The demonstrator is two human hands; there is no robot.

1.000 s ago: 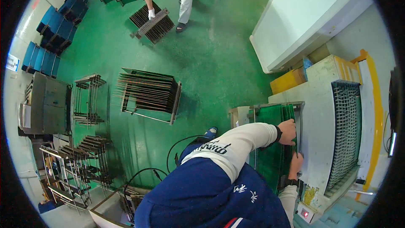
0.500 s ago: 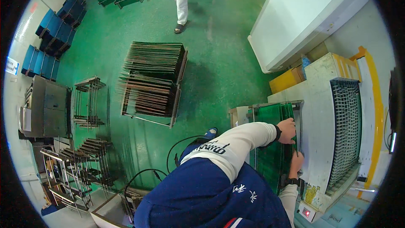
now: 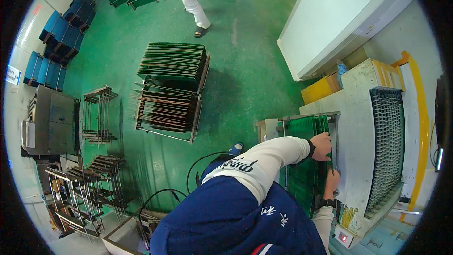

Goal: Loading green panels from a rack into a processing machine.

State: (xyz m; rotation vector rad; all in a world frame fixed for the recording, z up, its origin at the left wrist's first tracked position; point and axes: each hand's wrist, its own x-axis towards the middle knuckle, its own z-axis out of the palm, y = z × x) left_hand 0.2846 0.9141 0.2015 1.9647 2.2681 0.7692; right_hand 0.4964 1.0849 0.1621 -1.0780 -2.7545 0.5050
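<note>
While L hand (image 3: 322, 146) & R hand (image 3: 332, 180) seem to pinch a thin, flat green panel (image 3: 325, 123) by its edge, it's prob. best held parallel w/ neighbouring green panels (image 3: 300, 130), faces untouched.

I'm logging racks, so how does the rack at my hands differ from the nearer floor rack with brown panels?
The hand rack holds green panels; the floor rack holds brown ones. The hand rack's panels run up and down the picture; the floor rack's run across it. Your sleeve partly hides the hand rack, not the floor rack. Both hold many thin panels.
</note>
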